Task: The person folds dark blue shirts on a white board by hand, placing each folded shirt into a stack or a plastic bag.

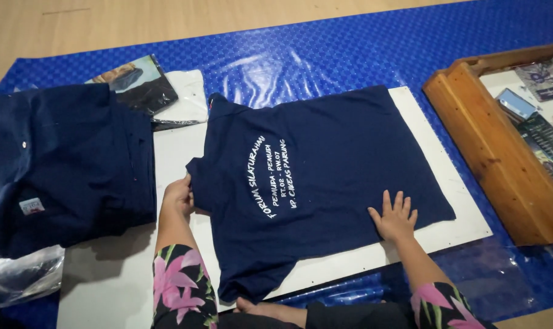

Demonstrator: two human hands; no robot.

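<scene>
A navy blue shirt (343,158) with white lettering on its back lies spread flat on a white board (465,201). My left hand (179,196) grips the shirt's edge at the near-left sleeve. My right hand (394,216) rests flat on the shirt's lower hem, fingers spread. Both of my arms wear black sleeves with pink flowers.
A stack of folded navy shirts (63,164) sits at the left on the board. Behind it lies a plastic-bagged item (139,82). A wooden tray (489,146) with small packets stands at the right. A blue mat (325,49) covers the floor. A clear plastic bag (20,274) lies at the near left.
</scene>
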